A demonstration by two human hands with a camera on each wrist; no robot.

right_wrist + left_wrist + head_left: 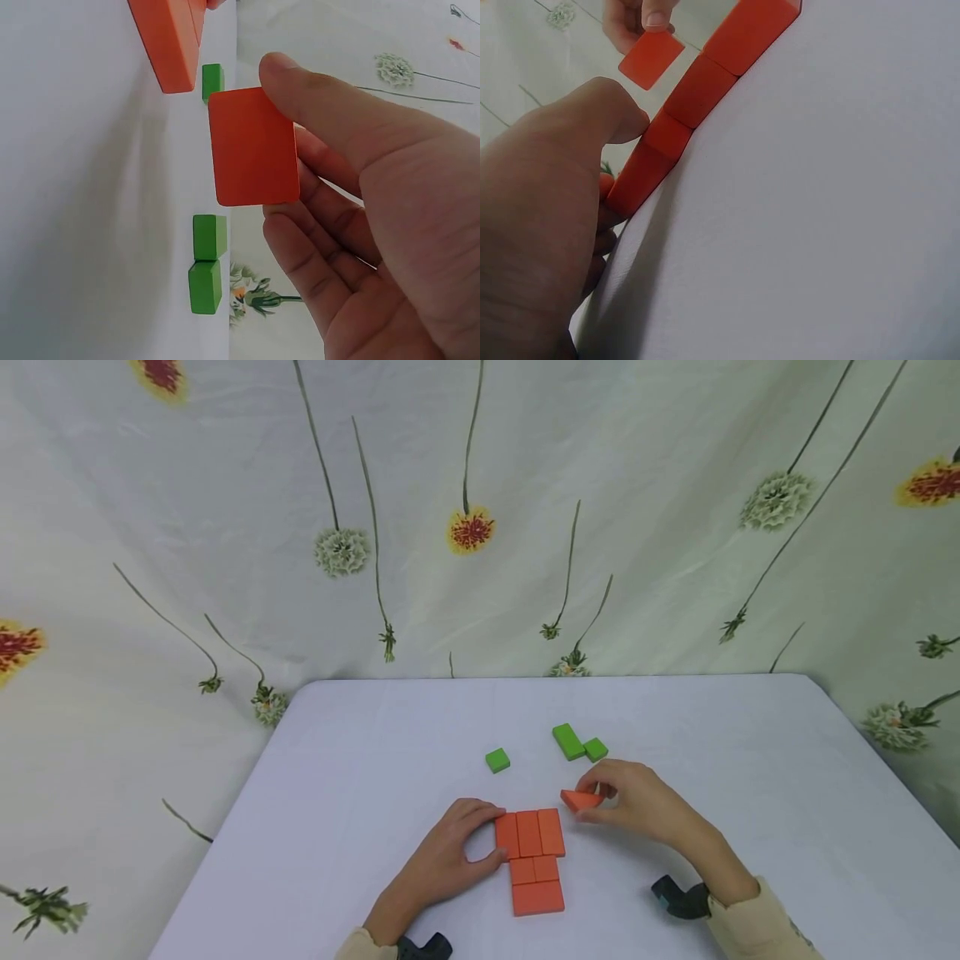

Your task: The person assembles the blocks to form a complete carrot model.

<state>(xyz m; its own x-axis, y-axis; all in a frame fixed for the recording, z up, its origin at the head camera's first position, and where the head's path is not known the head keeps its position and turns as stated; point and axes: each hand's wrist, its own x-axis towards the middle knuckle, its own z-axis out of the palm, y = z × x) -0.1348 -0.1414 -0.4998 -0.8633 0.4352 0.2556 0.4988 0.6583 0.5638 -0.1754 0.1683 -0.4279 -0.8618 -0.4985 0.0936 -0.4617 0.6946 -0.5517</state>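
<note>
In the head view, several orange blocks lie flat against each other on the white table, an upper row of three tall pieces above smaller ones. My left hand holds the leftmost block of that row, index finger at its far end and thumb at its near end. To the right, my right hand pinches an orange triangular block between thumb and fingers, just above the table and apart from the others. The right wrist view shows one rectangular face of this triangular block turned to the camera.
Beyond the orange blocks lie a small green block and, further right, a longer green block touching another small green block. A flower-print cloth hangs behind the far table edge.
</note>
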